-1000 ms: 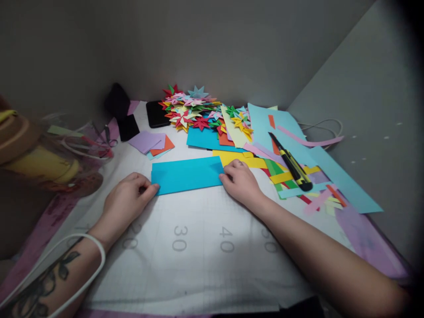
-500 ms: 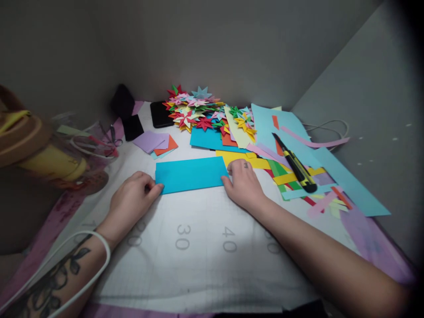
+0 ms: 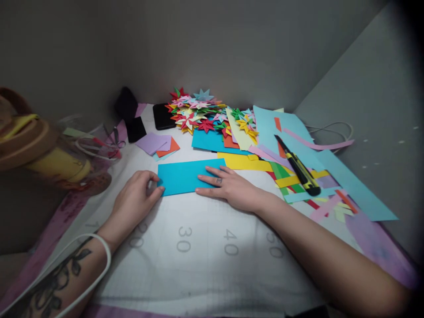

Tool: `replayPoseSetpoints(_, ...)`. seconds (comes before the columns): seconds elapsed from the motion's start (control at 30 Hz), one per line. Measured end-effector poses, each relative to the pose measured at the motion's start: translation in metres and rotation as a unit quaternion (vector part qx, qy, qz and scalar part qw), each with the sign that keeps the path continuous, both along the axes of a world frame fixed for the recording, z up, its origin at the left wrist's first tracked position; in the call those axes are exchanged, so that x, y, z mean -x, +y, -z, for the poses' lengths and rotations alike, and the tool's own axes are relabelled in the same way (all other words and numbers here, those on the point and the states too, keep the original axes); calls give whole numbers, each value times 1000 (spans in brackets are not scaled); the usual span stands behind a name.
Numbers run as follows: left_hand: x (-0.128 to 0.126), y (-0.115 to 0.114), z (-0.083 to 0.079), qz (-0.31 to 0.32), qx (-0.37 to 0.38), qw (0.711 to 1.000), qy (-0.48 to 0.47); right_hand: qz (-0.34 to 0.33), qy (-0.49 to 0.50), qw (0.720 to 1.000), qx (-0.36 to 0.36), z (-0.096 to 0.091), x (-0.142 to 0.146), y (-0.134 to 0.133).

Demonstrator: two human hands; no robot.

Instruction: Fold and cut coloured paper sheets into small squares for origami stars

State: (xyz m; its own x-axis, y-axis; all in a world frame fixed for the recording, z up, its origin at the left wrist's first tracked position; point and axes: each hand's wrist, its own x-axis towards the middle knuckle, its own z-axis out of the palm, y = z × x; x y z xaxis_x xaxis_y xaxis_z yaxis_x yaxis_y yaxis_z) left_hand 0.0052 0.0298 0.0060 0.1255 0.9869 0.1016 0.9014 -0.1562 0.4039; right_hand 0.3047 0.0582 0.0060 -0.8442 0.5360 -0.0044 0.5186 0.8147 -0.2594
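Note:
A folded sheet of blue paper [image 3: 179, 176] lies on the white gridded sheet, its long side running left to right. My left hand [image 3: 137, 192] is at the paper's left end, fingers curled and thumb on the near corner, gripping that edge. Across the right part of the paper my right hand [image 3: 228, 187] lies flat, fingers spread and stretched to the left, covering some of its surface. A yellow and black utility knife [image 3: 298, 168] rests on coloured paper strips to the right of my right hand.
Behind the blue paper sits a heap of folded paper stars [image 3: 195, 110], with a black phone [image 3: 164, 117] beside it. Purple paper squares [image 3: 150, 143] lie left of centre. A lidded cup [image 3: 49, 150] stands at far left. Light blue sheets [image 3: 351, 181] lie right. A white cable [image 3: 107, 251] crosses my left forearm.
My right hand has gone from holding the blue paper's right edge to lying spread over its right part, reaching leftward. My left hand stays at the left end.

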Motion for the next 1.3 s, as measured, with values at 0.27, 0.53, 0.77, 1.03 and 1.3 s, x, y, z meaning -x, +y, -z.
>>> replayPoseSetpoints(0.27, 2, 1, 5, 22, -6, 999, -27, -2, 15, 1000, 23, 0, 0, 3)
replayPoseSetpoints(0.53, -28, 2, -15, 143, -59, 986, 58, -3, 13, 999, 32, -1, 2, 2)
replayPoseSetpoints(0.77, -57, 30, -18, 251, 70, 965, 34, 16, 97, 995, -3, 14, -1, 1)
replayPoseSetpoints(1.03, -48, 36, -9, 259, 81, 962, -15, 70, 156, 985, -39, 9, 12, -5)
replayPoseSetpoints(1.3, -46, 40, -4, 262, 84, 961, -29, 215, 75, 973, 19, -6, 42, 9)
